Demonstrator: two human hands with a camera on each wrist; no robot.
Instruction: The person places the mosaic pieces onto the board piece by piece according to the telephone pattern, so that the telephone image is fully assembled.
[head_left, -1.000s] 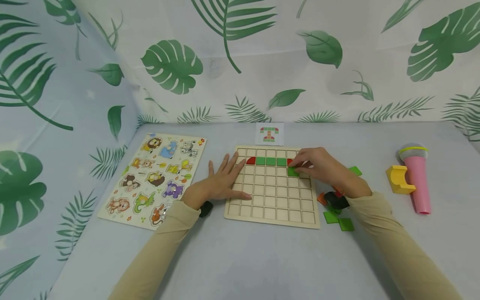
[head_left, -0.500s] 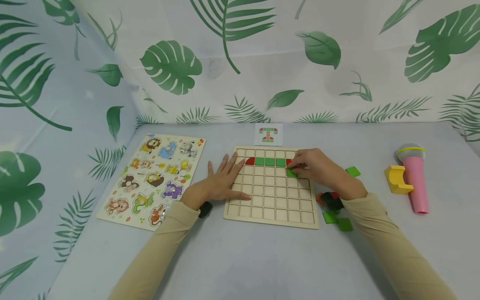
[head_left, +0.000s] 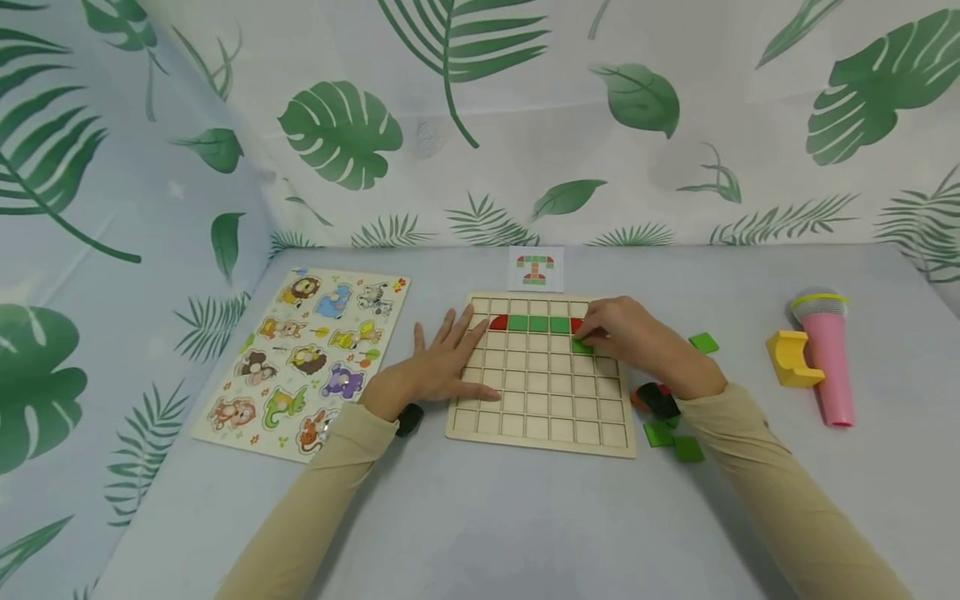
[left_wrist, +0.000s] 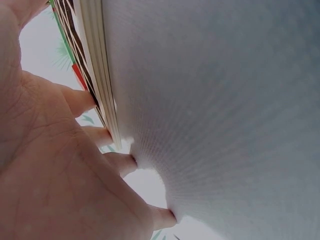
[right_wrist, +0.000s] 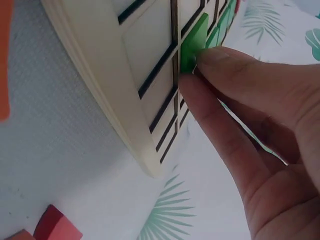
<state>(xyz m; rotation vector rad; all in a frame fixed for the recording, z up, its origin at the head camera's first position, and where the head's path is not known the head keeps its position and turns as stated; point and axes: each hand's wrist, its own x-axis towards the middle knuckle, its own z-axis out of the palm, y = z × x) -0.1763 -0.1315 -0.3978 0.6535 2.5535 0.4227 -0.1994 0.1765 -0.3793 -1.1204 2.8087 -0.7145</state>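
A wooden grid board (head_left: pixel 538 405) lies in the middle of the table. Spread wide, my left hand (head_left: pixel 429 368) rests across its left edge, thumb over the squares; in the left wrist view some fingertips meet the tablecloth (left_wrist: pixel 225 120). In the board's second row, a red rounded tile (head_left: pixel 499 322), several green square tiles (head_left: pixel 538 323) and another red tile (head_left: pixel 576 325) sit side by side. My right hand (head_left: pixel 626 335) pinches a green square tile (right_wrist: pixel 194 42) between thumb and finger, one row below that second red tile. The tile stands slightly tilted at its square.
Behind the board lies a pattern card (head_left: pixel 535 269) with a T-shaped design. Loose green tiles (head_left: pixel 658 433) and red and orange ones lie right of the board, partly under my right wrist. An animal puzzle (head_left: pixel 300 367) is at left; a pink microphone (head_left: pixel 830 367) and yellow block (head_left: pixel 791 360) at right.
The right hand keeps its pinch on the green square tile and has shifted only slightly at the same spot. The left hand stays in place on the board.
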